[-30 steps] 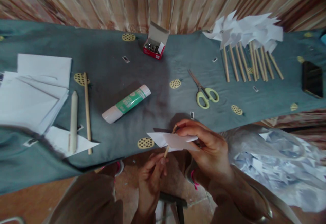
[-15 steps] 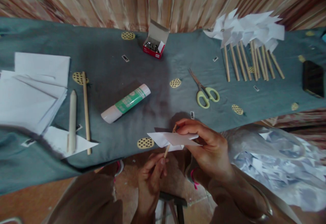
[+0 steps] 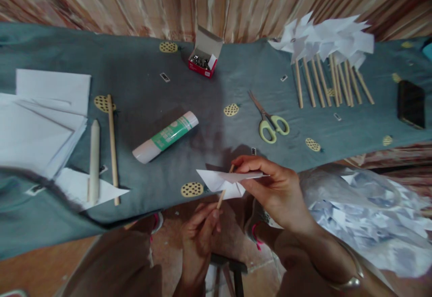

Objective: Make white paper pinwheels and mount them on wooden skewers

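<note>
The left hand [image 3: 200, 230] pinches the stick [image 3: 220, 199]; the right hand [image 3: 278, 189] has its fingers closed on the paper [image 3: 216, 180]. A soft pinch should stop creases.

"What colour is the cloth [image 3: 141, 90]?"
"Grey-green, printed with yellow pineapples [image 3: 231, 110] spotted in black."
"And the curtain [image 3: 135, 4]?"
"Striped, in browns and cream."
"The held paper [image 3: 216, 181]?"
"Plain white, and its stick [image 3: 220, 199] light tan. The pinwheels [image 3: 329, 40] match, white above tan."
"The glue stick [image 3: 166, 137]?"
"White, with a green label."
"Scissors [image 3: 266, 116]?"
"Yellowish-green at the handles."
"The little box [image 3: 198, 67]?"
"Red outside, greyish inside the lid. The phone [image 3: 411, 104] looks black."
</note>
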The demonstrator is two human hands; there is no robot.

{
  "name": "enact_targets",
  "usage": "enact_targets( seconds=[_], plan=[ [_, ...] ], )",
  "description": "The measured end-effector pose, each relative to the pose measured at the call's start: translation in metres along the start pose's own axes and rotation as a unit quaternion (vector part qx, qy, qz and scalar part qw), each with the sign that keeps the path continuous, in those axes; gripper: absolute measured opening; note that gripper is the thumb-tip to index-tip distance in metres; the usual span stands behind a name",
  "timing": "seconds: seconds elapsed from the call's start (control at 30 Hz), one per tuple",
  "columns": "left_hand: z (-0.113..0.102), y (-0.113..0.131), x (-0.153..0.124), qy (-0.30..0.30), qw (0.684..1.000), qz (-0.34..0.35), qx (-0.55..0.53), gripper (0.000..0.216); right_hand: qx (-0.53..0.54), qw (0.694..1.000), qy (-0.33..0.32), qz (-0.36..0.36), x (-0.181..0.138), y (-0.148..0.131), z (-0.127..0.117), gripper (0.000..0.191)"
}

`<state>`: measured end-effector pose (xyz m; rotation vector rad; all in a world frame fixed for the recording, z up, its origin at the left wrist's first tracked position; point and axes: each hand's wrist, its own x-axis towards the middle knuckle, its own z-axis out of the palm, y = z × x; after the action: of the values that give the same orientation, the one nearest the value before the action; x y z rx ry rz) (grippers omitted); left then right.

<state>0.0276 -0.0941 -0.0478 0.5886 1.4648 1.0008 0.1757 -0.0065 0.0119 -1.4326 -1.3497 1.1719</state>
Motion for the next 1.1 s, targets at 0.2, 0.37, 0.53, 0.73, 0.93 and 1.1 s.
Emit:
enact_targets(
  seconds=[0.2, 0.37, 0.53, 0.73, 0.93, 1.1],
  plan=[
    [0.001, -0.003, -0.001, 0.000, 0.999, 0.011, -0.031, 0.032, 0.039, 0.998, -0.006, 0.059, 0.006, -0.001, 0.000, 0.004],
    [0.002, -0.001, -0.004, -0.027, 0.998, 0.001, -0.050, 0.030, 0.034, 0.996, -0.018, 0.076, 0.009, 0.001, -0.003, 0.006],
    [0.003, 0.005, -0.012, -0.044, 0.998, -0.019, -0.051, 0.031, 0.025, 0.994, -0.048, 0.093, 0.010, 0.001, -0.006, 0.011],
    [0.003, -0.004, -0.016, -0.045, 0.997, -0.013, -0.057, 0.030, 0.084, 0.984, -0.066, 0.140, 0.014, 0.001, -0.009, 0.017],
    [0.003, -0.003, -0.018, -0.044, 0.996, -0.012, -0.080, 0.030, 0.138, 0.973, -0.090, 0.159, 0.017, -0.003, -0.015, 0.019],
    [0.003, 0.007, -0.023, -0.046, 0.995, 0.002, -0.090, 0.027, 0.176, 0.967, -0.078, 0.169, 0.013, -0.009, -0.016, 0.020]
  ],
)
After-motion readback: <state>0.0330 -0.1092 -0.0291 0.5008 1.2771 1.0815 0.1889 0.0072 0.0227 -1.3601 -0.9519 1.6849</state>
